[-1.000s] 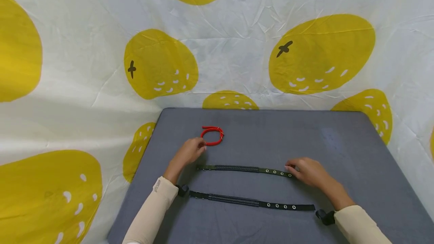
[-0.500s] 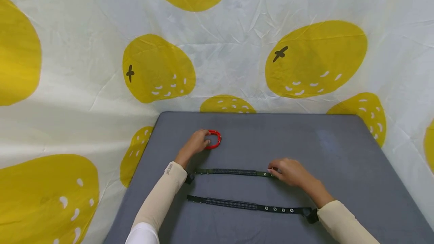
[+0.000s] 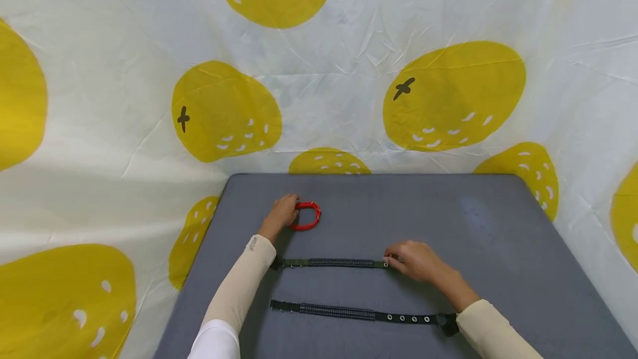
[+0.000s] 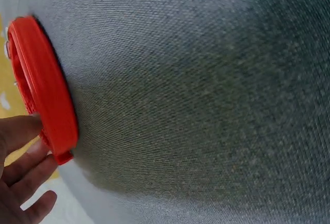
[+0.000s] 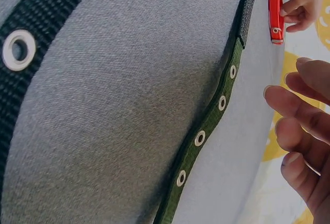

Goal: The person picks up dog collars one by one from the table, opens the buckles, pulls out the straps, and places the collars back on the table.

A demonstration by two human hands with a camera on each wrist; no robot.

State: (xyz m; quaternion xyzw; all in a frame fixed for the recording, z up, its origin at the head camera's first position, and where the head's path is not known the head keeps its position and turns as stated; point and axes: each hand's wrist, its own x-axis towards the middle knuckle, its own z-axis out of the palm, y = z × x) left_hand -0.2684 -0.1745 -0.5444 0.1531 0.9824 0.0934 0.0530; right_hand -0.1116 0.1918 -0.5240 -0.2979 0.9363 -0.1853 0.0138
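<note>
Towards the back left, my left hand pinches the near side of a coiled red collar. In the left wrist view, thumb and fingers meet the band of this red collar near its lower end. A green collar with a ribbed middle and metal eyelets lies stretched out in front of it. My right hand hovers by the green collar's right end, hiding part of it in the head view. From the right wrist, its fingers look loosely curled, holding nothing, beside the eyelet strip.
A black collar, likewise laid straight with eyelets on its right part, lies nearest the front on the grey table. The right wrist's black strap overlaps its end. A white cloth with yellow fruit prints hangs behind and at the left.
My left hand has reached to the red collar and taken hold of it. My right hand has moved left along the green collar. The head view has tilted up slightly.
</note>
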